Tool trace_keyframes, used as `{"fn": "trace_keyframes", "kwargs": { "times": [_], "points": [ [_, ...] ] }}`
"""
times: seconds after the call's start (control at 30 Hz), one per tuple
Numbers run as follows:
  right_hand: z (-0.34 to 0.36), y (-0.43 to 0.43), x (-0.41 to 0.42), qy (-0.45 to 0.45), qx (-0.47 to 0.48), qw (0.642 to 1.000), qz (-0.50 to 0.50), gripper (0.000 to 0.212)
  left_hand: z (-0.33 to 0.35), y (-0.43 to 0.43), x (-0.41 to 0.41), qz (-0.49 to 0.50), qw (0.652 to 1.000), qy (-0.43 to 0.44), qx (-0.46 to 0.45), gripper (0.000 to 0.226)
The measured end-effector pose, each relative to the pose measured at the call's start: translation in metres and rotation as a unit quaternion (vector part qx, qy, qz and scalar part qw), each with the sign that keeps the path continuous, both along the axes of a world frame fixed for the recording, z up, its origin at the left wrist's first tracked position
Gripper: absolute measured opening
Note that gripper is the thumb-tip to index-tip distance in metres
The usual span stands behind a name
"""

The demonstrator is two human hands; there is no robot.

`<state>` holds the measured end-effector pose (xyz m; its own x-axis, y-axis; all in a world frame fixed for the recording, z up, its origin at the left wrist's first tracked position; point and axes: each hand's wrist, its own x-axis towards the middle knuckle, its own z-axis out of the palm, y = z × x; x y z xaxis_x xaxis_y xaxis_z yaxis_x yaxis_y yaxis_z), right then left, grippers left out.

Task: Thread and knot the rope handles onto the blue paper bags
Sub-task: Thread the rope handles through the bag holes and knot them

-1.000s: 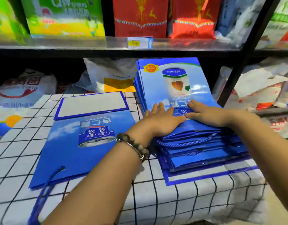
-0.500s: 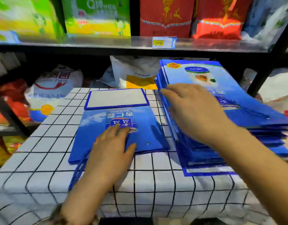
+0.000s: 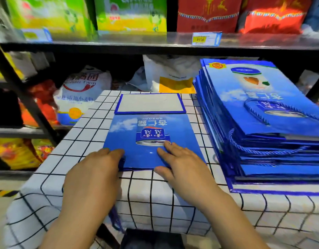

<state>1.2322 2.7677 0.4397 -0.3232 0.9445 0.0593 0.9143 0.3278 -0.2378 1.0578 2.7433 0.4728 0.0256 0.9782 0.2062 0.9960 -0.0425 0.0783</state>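
A flat blue paper bag (image 3: 147,139) lies on the checked tablecloth (image 3: 83,141) in front of me, its white bottom flap at the far end. My left hand (image 3: 94,169) rests at the bag's near left corner, fingers lying over the edge. My right hand (image 3: 180,164) lies flat on the near right part of the bag, fingers straight. A blue rope (image 3: 116,220) hangs down from the bag's near edge, below my left hand. To the right stands a stack of blue bags (image 3: 263,126) with rope handles (image 3: 259,151) showing.
A black metal shelf (image 3: 155,44) stands behind the table, with green and red packages on top and white sacks (image 3: 83,90) below. A yellow price tag (image 3: 206,39) is fixed on the shelf edge. The table's near edge drops off just below my wrists.
My right hand left the stack and came down onto the single bag. My left hand slid to the bag's near left corner. The camera view moved closer and left.
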Motion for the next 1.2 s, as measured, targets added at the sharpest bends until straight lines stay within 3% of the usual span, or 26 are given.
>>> {"fn": "trace_keyframes", "kwargs": {
  "times": [0.03,0.1,0.13,0.2,0.23,0.3,0.37,0.43,0.47,0.53,0.6,0.67,0.7,0.77,0.83,0.9,1.0,1.1,1.2],
  "points": [
    [0.000,-0.001,0.000,0.002,0.000,1.000,-0.002,0.056,-0.002,0.000,0.001,0.016,0.999,-0.034,-0.002,0.048],
    [0.001,-0.003,-0.001,0.006,0.003,1.000,-0.009,0.056,-0.004,0.001,0.001,0.015,0.978,-0.208,-0.009,0.040],
    [0.001,-0.003,-0.001,0.010,0.002,1.000,-0.013,0.056,-0.003,0.001,0.001,0.012,0.936,-0.351,-0.035,0.034],
    [0.002,-0.004,-0.003,0.018,0.005,1.000,-0.018,0.055,0.010,-0.003,0.005,0.007,0.785,-0.612,-0.094,0.025],
    [0.001,-0.006,-0.005,0.025,0.011,0.999,-0.021,0.054,0.015,-0.006,0.008,-0.006,0.710,-0.694,-0.120,0.023],
    [0.002,-0.011,-0.009,0.080,0.008,0.996,-0.027,0.043,0.025,-0.011,0.014,-0.043,0.620,-0.767,-0.158,0.031],
    [0.003,-0.017,-0.010,0.215,-0.038,0.976,-0.025,0.027,0.034,-0.010,0.018,-0.071,0.572,-0.800,-0.167,0.039],
    [0.007,-0.025,-0.007,0.372,-0.117,0.921,0.008,0.035,0.041,-0.008,0.022,-0.077,0.530,-0.829,-0.161,0.046],
    [0.010,-0.029,-0.005,0.402,-0.157,0.902,0.029,0.041,0.043,-0.007,0.024,-0.073,0.513,-0.842,-0.153,0.048],
    [0.014,-0.037,-0.003,0.367,-0.187,0.909,0.065,0.039,0.044,-0.003,0.030,-0.062,0.499,-0.854,-0.135,0.052],
    [0.015,-0.040,-0.005,0.314,-0.162,0.931,0.086,0.021,0.042,0.001,0.033,-0.057,0.497,-0.856,-0.128,0.049],
    [0.019,-0.041,-0.006,0.344,-0.144,0.925,0.075,0.017,0.040,0.004,0.034,-0.065,0.523,-0.839,-0.139,0.044],
    [0.023,-0.040,-0.004,0.379,-0.134,0.914,0.058,0.022,0.039,0.005,0.034,-0.070,0.562,-0.812,-0.142,0.044],
    [0.033,-0.035,0.000,0.446,-0.118,0.887,0.004,0.035,0.033,0.005,0.032,-0.068,0.675,-0.727,-0.111,0.041],
    [0.046,-0.029,0.003,0.487,-0.135,0.862,-0.043,0.041,0.026,0.001,0.030,-0.055,0.744,-0.666,-0.032,0.024],
    [0.053,-0.021,0.001,0.513,-0.148,0.842,-0.071,0.043,0.020,-0.005,0.030,-0.065,0.772,-0.633,-0.002,0.009],
    [0.053,-0.010,-0.006,0.531,-0.134,0.832,-0.091,0.044,0.011,-0.009,0.037,-0.141,0.819,-0.541,-0.128,0.030],
    [0.050,-0.002,-0.011,0.517,-0.118,0.843,-0.092,0.047,0.003,-0.007,0.043,-0.156,0.856,-0.465,-0.164,0.025],
    [0.048,0.002,-0.009,0.497,-0.121,0.854,-0.093,0.041,0.001,-0.001,0.043,-0.141,0.866,-0.454,-0.153,0.023]
  ]
}}
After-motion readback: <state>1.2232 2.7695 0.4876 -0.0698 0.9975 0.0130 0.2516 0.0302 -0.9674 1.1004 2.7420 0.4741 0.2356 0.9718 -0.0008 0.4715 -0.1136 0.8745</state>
